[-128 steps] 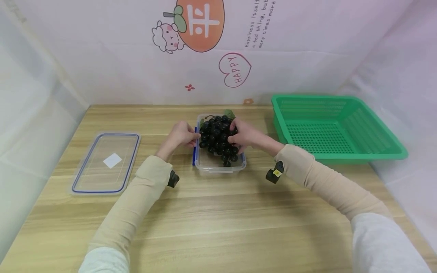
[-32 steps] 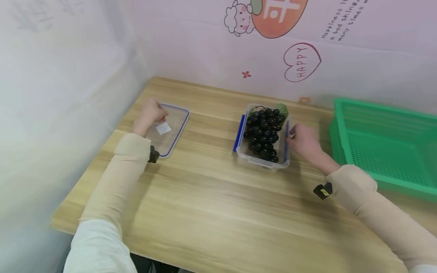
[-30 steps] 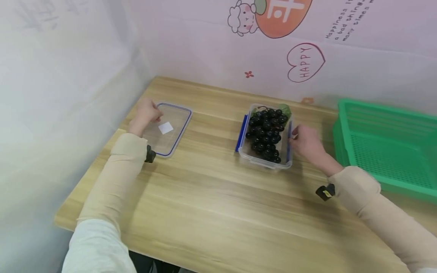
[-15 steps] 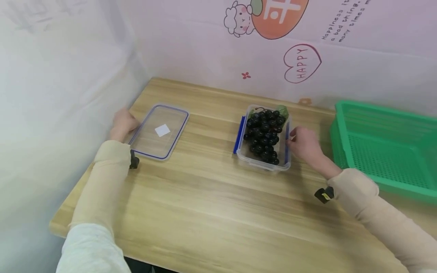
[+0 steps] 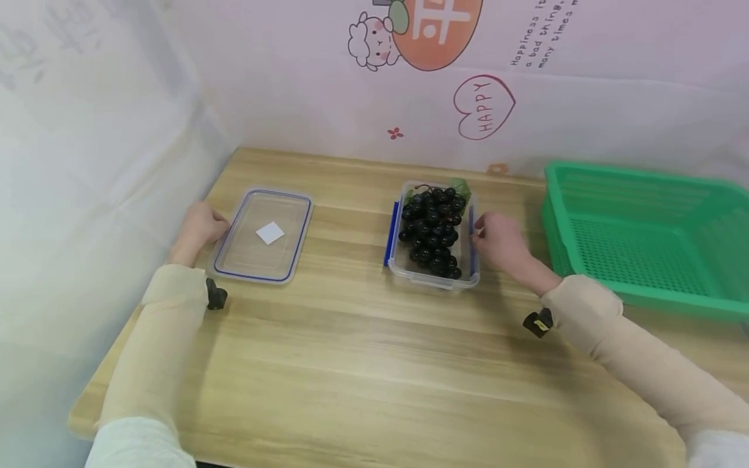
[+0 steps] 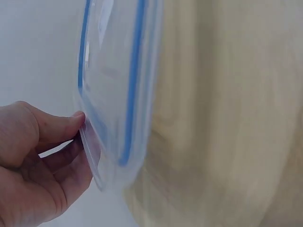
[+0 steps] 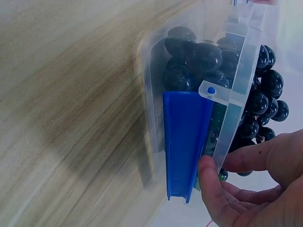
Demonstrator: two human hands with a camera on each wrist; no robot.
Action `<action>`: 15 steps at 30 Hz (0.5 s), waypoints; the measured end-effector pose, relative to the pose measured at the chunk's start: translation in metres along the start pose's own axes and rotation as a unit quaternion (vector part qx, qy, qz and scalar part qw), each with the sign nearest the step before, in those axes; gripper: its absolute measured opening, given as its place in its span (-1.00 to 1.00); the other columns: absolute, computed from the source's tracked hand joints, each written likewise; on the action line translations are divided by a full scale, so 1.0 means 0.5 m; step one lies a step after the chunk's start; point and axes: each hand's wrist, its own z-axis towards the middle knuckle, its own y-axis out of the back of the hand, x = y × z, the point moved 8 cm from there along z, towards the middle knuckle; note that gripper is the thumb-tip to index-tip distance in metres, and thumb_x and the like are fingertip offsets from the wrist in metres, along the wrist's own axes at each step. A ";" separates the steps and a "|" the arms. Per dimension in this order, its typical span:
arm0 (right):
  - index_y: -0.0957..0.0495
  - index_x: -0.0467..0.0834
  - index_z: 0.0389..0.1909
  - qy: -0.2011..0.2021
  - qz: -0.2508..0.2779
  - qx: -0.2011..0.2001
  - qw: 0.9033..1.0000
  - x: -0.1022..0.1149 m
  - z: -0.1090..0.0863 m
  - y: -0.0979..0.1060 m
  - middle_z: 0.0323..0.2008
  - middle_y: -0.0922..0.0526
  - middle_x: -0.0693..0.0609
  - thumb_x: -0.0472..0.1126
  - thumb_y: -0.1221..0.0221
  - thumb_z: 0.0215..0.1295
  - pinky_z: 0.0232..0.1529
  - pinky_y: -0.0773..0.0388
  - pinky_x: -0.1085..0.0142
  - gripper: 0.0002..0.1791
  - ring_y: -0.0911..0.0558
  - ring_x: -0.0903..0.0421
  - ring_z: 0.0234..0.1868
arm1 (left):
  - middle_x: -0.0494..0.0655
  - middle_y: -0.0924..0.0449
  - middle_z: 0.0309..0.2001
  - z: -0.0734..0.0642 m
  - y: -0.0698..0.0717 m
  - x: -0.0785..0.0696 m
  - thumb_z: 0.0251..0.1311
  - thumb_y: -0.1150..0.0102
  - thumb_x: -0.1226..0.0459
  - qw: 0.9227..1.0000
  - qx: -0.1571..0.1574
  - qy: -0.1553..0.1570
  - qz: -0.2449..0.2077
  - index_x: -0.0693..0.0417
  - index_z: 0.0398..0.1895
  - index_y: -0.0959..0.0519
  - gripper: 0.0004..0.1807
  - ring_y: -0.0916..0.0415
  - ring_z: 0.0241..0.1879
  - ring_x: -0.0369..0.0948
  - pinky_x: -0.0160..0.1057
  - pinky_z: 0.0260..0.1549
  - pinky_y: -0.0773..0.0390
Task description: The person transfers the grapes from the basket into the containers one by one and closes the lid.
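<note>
My left hand [image 5: 199, 229] pinches the left edge of a clear plastic lid [image 5: 251, 214] with a blue seal and a white square label. The left wrist view shows the thumb on one face of the lid's edge tab [image 6: 92, 146] and fingers behind it. A clear food container [image 5: 430, 282] with blue side latches stands mid-table, holding a bunch of black grapes [image 5: 433, 224] with green leaves. My right hand [image 5: 502, 242] pinches the container's right rim between thumb and fingers. In the right wrist view, a blue latch [image 7: 184, 142] hangs down just beside those fingertips.
A green plastic basket [image 5: 643, 292] with a perforated bottom stands right of the container, close to my right forearm. The wooden table [image 5: 351, 370] meets a white printed cloth [image 5: 304, 84] at the back and another cloth at the left.
My left hand has gone from the container to over the lid, then left to its edge, which it now pinches. My right hand has left the grapes for the container's right rim.
</note>
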 end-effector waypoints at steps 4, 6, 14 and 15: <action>-0.48 -0.54 -0.17 -0.001 0.011 0.002 1.000 -0.001 0.001 0.000 -0.26 -0.62 -0.44 -0.41 -0.09 0.17 -0.28 -0.67 0.03 -0.73 -0.65 -0.23 -0.31 | 0.42 -0.60 -0.16 -0.011 0.009 -0.024 0.14 -0.06 0.34 0.999 -0.018 0.003 -0.027 0.53 -0.18 -0.58 -0.66 -0.56 -0.23 0.18 -0.22 -0.43 -0.63; -0.49 -0.54 -0.17 -0.002 0.012 0.002 1.000 -0.002 -0.001 -0.001 -0.25 -0.62 -0.44 -0.41 -0.08 0.17 -0.27 -0.67 0.03 -0.73 -0.66 -0.23 -0.30 | 0.38 -0.62 -0.18 -0.016 0.014 -0.045 0.14 -0.08 0.32 0.999 -0.026 0.000 -0.028 0.50 -0.18 -0.59 -0.67 -0.58 -0.20 0.20 -0.18 -0.37 -0.65; -0.49 -0.53 -0.16 -0.002 0.018 -0.002 1.000 -0.011 -0.007 0.002 -0.27 -0.63 -0.41 -0.41 -0.09 0.17 -0.28 -0.67 0.04 -0.73 -0.65 -0.21 -0.31 | 0.45 -0.54 -0.06 -0.029 0.013 -0.134 0.23 -0.06 0.33 0.996 -0.010 -0.003 -0.087 0.53 -0.05 -0.52 -0.63 -0.66 -0.54 -0.16 -0.30 -0.43 -0.72; -0.49 -0.53 -0.16 -0.001 0.016 -0.004 1.000 -0.012 -0.007 0.003 -0.27 -0.64 -0.41 -0.41 -0.10 0.17 -0.28 -0.67 0.04 -0.73 -0.65 -0.21 -0.31 | 0.45 -0.54 -0.06 -0.030 0.012 -0.143 0.24 -0.05 0.33 0.995 -0.009 -0.003 -0.095 0.53 -0.05 -0.52 -0.63 -0.62 -0.60 -0.27 -0.36 -0.49 -0.70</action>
